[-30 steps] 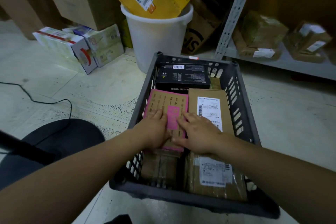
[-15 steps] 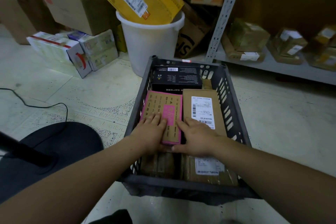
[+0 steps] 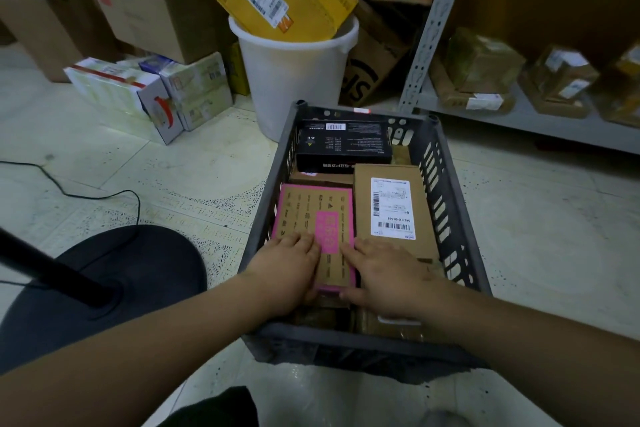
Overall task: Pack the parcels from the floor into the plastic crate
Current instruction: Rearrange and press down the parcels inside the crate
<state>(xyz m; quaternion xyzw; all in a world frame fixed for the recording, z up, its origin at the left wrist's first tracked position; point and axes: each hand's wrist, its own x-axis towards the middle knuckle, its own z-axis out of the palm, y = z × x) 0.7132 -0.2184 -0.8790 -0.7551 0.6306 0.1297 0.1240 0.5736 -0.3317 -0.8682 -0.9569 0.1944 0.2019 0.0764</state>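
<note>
Dark slotted plastic crate (image 3: 446,204), matt brown cardboard parcel (image 3: 394,204) with white paper label (image 3: 392,208), smooth white plastic bucket (image 3: 294,80), speckled glossy floor (image 3: 173,177)

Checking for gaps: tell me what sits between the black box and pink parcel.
Head view: a brown carton, edge only, between black box and pink parcel.

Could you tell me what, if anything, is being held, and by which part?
Nothing is gripped: left hand and right hand lie flat on the pink parcel at its near end.

We're in dim light; the floor (image 3: 180,163) glares pale, corners go dark, edges bend, everything slightly soft.
</note>
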